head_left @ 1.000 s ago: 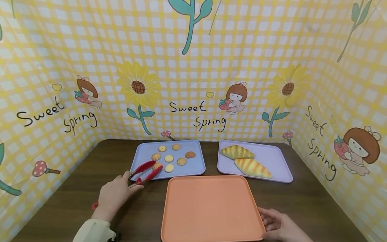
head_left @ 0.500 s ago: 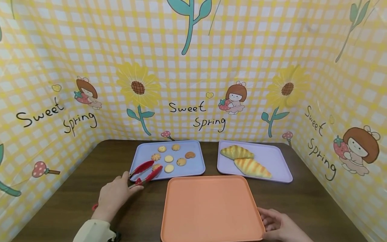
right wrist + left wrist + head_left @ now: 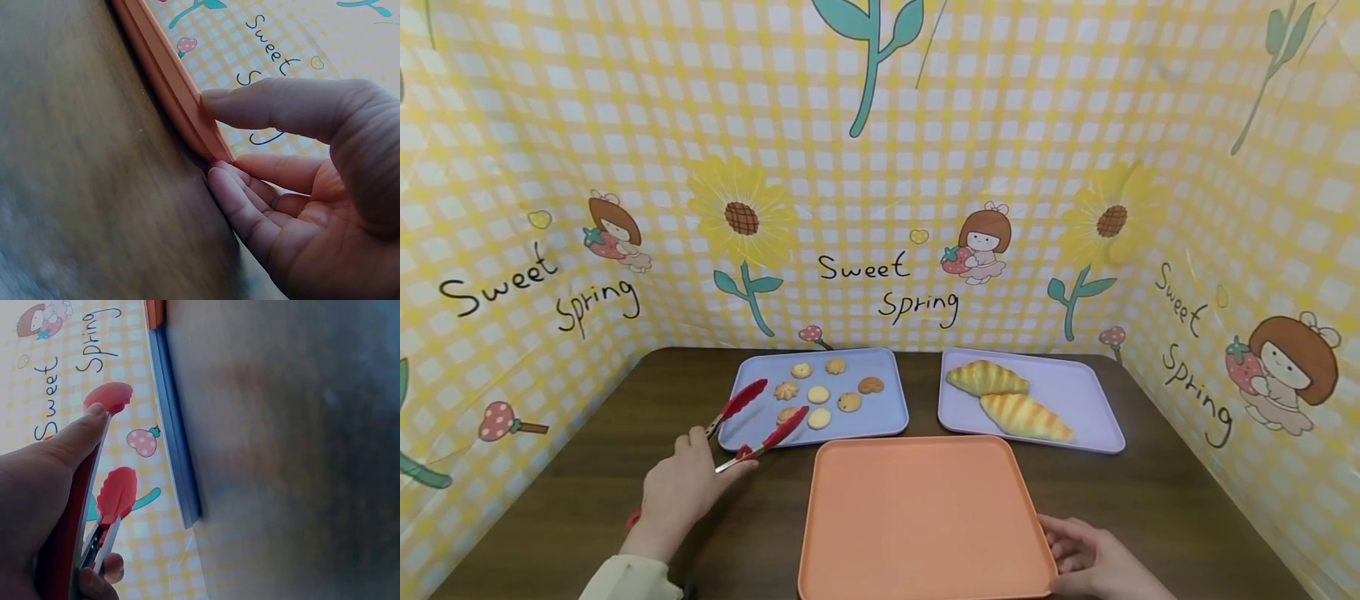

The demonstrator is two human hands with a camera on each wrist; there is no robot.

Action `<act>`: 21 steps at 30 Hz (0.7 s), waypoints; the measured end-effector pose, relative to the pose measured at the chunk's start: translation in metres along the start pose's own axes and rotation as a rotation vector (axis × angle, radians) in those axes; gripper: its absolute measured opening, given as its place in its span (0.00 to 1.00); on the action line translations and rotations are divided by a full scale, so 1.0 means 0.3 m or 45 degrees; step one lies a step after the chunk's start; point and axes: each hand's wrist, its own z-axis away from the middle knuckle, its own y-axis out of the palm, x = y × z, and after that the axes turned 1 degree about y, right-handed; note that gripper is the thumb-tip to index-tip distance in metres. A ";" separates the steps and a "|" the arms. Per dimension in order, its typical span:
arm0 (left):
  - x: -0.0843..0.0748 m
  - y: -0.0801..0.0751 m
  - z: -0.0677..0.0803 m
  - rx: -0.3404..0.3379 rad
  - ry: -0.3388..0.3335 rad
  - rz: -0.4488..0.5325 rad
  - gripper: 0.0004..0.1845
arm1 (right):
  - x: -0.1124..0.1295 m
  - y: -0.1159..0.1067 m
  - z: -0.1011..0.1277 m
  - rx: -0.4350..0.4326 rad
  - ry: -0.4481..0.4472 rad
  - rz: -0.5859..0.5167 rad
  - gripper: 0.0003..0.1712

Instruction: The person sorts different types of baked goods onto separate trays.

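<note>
My left hand grips a pair of red-tipped metal tongs at the front left corner of the blue tray. The tongs' tips stand spread apart; a small round cookie lies by the nearer tip. In the left wrist view, the thumb lies along one arm of the tongs, fingers curled round the other. My right hand holds the right edge of the orange tray near its front corner. The right wrist view has its thumb at the rim and its fingers curled at the side.
Several cookies of different shapes lie on the blue tray. A lilac tray at the back right bears two croissant-like breads. All three trays are on a dark wooden table, with a yellow checked cloth hung around its back and sides.
The tongs' tips have spread wider, the far one moving left and back. My left hand has shifted slightly left. The right hand and the trays stay put.
</note>
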 end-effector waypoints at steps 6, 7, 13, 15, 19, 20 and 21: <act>0.000 -0.019 0.024 -0.013 -0.056 0.009 0.56 | -0.003 0.004 0.001 -0.010 -0.033 0.020 0.43; 0.002 -0.024 0.029 -0.012 -0.067 0.014 0.57 | -0.002 0.004 0.001 -0.011 -0.036 0.020 0.43; 0.022 -0.044 0.064 0.007 -0.131 0.029 0.65 | -0.001 0.004 0.000 -0.009 -0.026 0.026 0.43; 0.030 -0.051 0.073 0.050 -0.153 0.027 0.66 | -0.001 0.003 0.000 -0.008 -0.020 0.022 0.43; 0.051 -0.066 0.092 0.177 -0.201 0.035 0.69 | -0.001 0.002 -0.001 -0.006 -0.015 0.018 0.43; 0.057 -0.071 0.097 0.211 -0.216 0.038 0.70 | -0.001 0.003 -0.001 -0.007 -0.012 0.016 0.43; 0.062 -0.077 0.103 0.235 -0.231 0.044 0.70 | -0.001 0.003 -0.001 -0.007 -0.013 0.016 0.43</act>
